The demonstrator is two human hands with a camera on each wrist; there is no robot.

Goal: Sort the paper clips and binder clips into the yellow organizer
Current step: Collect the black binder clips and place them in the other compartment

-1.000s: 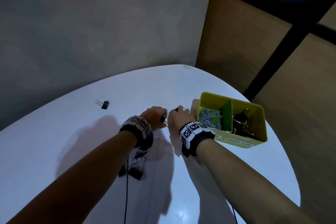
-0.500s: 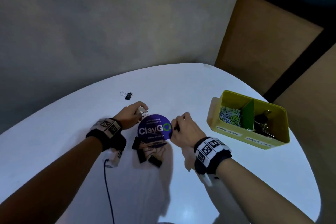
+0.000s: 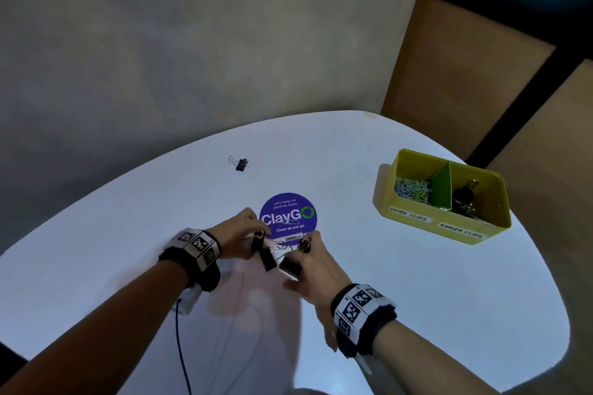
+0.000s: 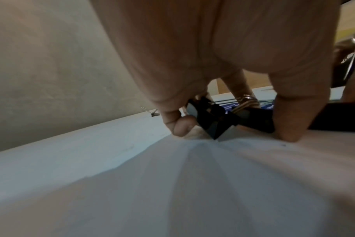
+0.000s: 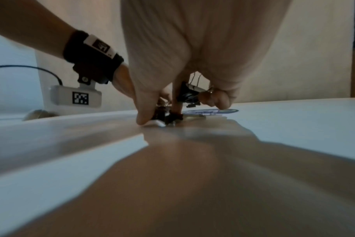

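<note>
Both your hands are down in the lower middle of the head view, on a little heap of black binder clips (image 3: pixel 276 258). Your left hand (image 3: pixel 236 236) has its fingers curled round one clip. Your right hand (image 3: pixel 313 266) pinches another, I think, but that view is blurry. The wire handles look tangled, so extra clips could lift and drop. The yellow organizer (image 3: pixel 494 202) sits far right. One lone clip (image 3: pixel 241 164) up the table could get forgotten.
</note>
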